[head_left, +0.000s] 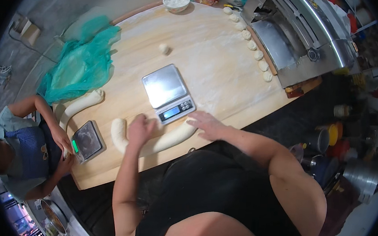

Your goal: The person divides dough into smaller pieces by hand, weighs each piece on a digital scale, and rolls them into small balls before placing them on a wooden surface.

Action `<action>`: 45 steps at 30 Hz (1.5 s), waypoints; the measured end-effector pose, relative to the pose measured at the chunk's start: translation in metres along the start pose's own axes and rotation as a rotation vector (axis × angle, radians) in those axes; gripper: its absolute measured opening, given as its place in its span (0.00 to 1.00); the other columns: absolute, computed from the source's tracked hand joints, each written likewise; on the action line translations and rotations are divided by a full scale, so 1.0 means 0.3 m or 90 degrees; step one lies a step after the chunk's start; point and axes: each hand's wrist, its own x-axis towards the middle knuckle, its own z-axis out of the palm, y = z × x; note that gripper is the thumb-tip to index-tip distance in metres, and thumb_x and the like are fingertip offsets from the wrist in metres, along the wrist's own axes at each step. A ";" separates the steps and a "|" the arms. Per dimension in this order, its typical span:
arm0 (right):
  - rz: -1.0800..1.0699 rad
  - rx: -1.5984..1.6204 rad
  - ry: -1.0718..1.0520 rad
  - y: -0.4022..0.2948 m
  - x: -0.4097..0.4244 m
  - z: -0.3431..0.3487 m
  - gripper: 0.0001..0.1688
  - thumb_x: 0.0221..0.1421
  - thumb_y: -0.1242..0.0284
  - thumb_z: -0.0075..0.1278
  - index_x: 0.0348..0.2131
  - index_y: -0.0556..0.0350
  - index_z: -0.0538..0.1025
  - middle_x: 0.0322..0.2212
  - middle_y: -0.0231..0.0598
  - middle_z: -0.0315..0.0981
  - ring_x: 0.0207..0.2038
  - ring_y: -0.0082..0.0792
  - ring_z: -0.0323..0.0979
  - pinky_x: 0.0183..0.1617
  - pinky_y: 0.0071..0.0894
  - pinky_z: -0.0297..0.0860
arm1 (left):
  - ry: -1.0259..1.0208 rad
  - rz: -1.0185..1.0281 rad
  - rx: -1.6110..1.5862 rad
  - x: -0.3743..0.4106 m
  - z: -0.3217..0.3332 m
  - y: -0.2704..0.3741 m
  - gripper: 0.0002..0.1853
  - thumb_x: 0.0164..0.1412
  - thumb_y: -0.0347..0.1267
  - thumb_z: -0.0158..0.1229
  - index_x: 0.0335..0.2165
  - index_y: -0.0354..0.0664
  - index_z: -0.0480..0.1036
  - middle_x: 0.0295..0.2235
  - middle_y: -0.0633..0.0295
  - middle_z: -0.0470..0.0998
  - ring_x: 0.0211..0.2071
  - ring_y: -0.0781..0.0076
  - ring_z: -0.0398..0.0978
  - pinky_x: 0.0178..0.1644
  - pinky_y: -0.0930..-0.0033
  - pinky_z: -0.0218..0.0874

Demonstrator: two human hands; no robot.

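Note:
A long curved rope of dough lies on the floured wooden board near its front edge. My right hand rests on the rope's right end beside the scale. My left hand is blurred above the rope between its upturned left end and the scale; whether it holds anything cannot be told. A digital kitchen scale with a lit display stands just beyond both hands, its steel plate bare. Past the scale sits a small dough ball.
At left a co-worker's hands work beside a second scale and another dough rope. Green plastic sheeting lies behind. Several dough balls line the right side by a steel machine. A bowl of flour stands at the back.

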 end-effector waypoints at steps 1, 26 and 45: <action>-0.005 -0.060 0.007 -0.001 0.006 0.030 0.33 0.43 0.70 0.58 0.51 0.55 0.69 0.52 0.46 0.64 0.57 0.49 0.59 0.61 0.43 0.57 | 0.000 0.076 -0.053 -0.018 0.029 0.033 0.23 0.51 0.47 0.62 0.34 0.37 0.71 0.30 0.50 0.76 0.33 0.51 0.74 0.37 0.53 0.65; 0.076 0.796 0.410 -0.422 0.405 -0.205 0.21 0.52 0.86 0.50 0.46 0.59 0.66 0.32 0.39 0.69 0.32 0.30 0.71 0.36 0.30 0.72 | -0.101 0.180 -0.285 -0.137 0.020 0.094 0.31 0.37 0.41 0.67 0.41 0.39 0.69 0.37 0.47 0.76 0.40 0.48 0.75 0.44 0.56 0.66; 0.301 0.705 0.378 -0.195 0.123 -0.031 0.31 0.52 0.81 0.55 0.52 0.72 0.60 0.33 0.38 0.72 0.36 0.30 0.72 0.44 0.27 0.69 | 0.214 -0.341 0.051 -0.021 -0.053 -0.299 0.36 0.44 0.43 0.68 0.46 0.33 0.64 0.46 0.44 0.69 0.49 0.49 0.67 0.51 0.54 0.62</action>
